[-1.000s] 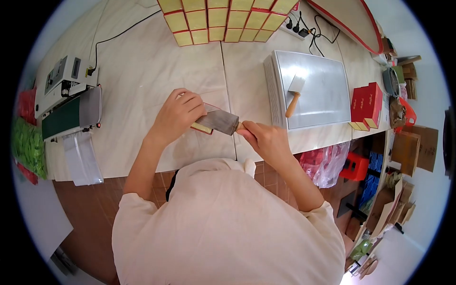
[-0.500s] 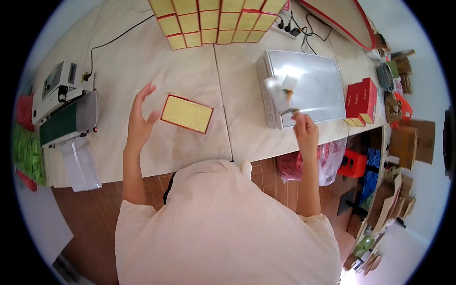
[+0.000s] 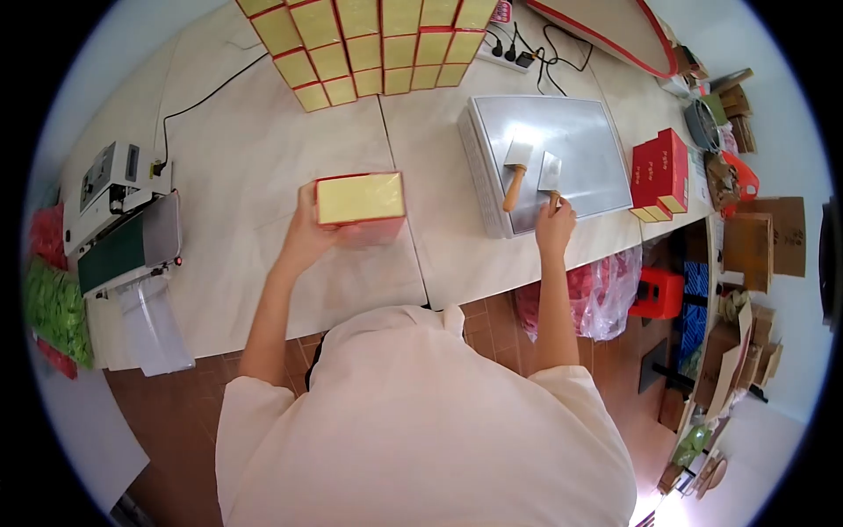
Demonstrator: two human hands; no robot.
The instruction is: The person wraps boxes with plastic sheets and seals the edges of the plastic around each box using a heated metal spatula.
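Observation:
My left hand (image 3: 307, 233) grips the left side of a red box with a pale yellow top (image 3: 360, 200), which looks tilted so its red front side shows, seemingly raised off the table. A clear shiny film appears to cover the box. My right hand (image 3: 555, 230) is closed round the wooden handle of a small scraper (image 3: 551, 170), its metal blade lying over the hot plate (image 3: 584, 132). Left of it on the same flat metal surface lies a second scraper (image 3: 515, 180) with a wooden handle.
Stacked yellow-and-red boxes (image 3: 364, 48) stand at the back. A white machine with a green belt (image 3: 127, 237) occupies the left end. Red boxes (image 3: 660, 176) stand right of the plate. A power strip (image 3: 509, 54) with black cables lies behind it, and plastic bags (image 3: 593, 294) sit below the table edge.
My left hand has moved right, closed on the box and turned it. My right hand's scraper has come down onto the plate, apart from the other scraper. The view has shifted slightly.

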